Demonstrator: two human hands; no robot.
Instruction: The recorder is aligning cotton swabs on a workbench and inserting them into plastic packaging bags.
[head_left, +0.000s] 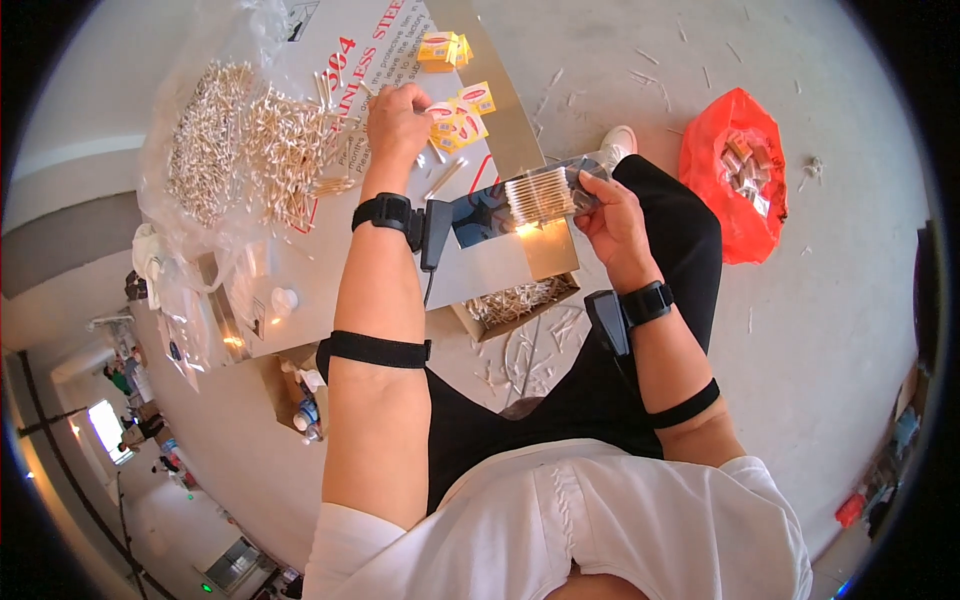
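Note:
My right hand [612, 215] pinches the end of a clear, shiny plastic packet [480, 216] over the table's near right corner. Inside or on it lies a neat row of cotton swabs [540, 197]; which of the two I cannot tell. Farther left, my left hand [398, 120] is over the table with its fingers curled together. Its fingertips are beside several small yellow-and-white cards [458, 128], and whatever they grip is hidden. A big heap of loose cotton swabs [285, 150] spills from a clear plastic bag [160, 165] to the left of that hand.
A stack of yellow cards [438, 52] sits at the table's far edge. Below the near edge, an open cardboard box [515, 300] holds more swabs. On the floor at right stands a red bag [735, 230] with small packs inside. Stray swabs litter the floor.

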